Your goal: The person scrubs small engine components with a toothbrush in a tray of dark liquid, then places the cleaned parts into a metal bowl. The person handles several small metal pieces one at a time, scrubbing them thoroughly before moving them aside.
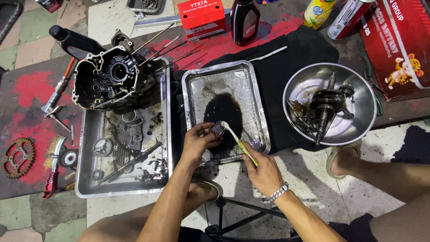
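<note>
Small, rigid, oil-slick engine part (218, 129) pinched in left hand (197, 142) over steel tray (260, 107) of dark oil, best gripped by edges; toothbrush (237, 141) clasped in right hand (264, 172), light and springy.

Bright, even overhead light; glare whitens the round steel bowl (365, 96) and middle tray (260, 112). Shadows are soft, focus sharp, with the edges slightly bowed.

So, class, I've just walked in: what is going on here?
A person is scrubbing a small dark metal part with a toothbrush over a steel tray holding a dark puddle. The left hand grips the part; the right hand works the brush. An engine case sits on another tray.
</note>
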